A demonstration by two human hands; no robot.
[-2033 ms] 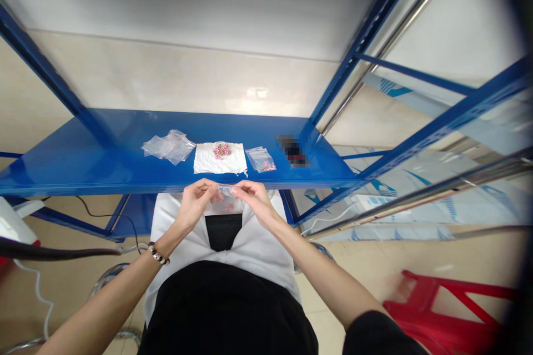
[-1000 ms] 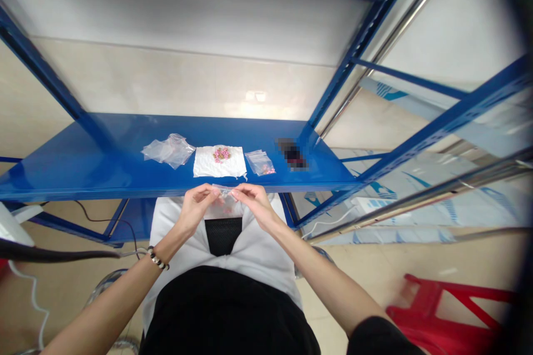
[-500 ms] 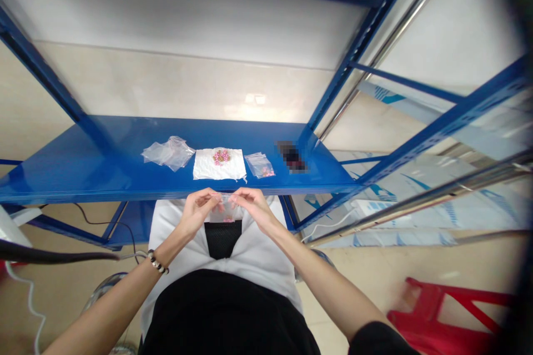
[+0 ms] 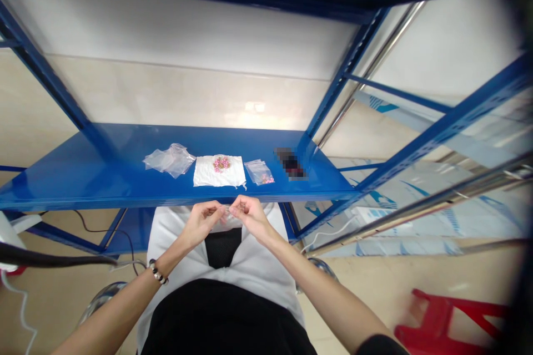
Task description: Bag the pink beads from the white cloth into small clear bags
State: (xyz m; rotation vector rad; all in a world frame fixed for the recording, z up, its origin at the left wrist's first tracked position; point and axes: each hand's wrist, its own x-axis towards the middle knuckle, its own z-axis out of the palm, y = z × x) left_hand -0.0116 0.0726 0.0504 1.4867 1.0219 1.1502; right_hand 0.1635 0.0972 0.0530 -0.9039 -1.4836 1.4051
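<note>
My left hand (image 4: 202, 221) and my right hand (image 4: 246, 215) pinch the top edge of a small clear plastic bag (image 4: 227, 217), held between them just below the front edge of the blue shelf (image 4: 83, 177). On the shelf lies a white cloth (image 4: 219, 173) with a small heap of pink beads (image 4: 221, 163). To its right lies a small clear bag with pink beads (image 4: 260, 172). To its left sits a pile of empty clear bags (image 4: 169, 160).
A small dark object (image 4: 290, 163) lies on the shelf's right end beside a blue upright post (image 4: 333, 94). A red stool (image 4: 449, 321) stands on the floor at lower right. Cables (image 4: 62, 259) run at lower left.
My fingertips have come closer together along the bag's top edge. The view has tilted slightly upward, so the shelf sits lower in the picture.
</note>
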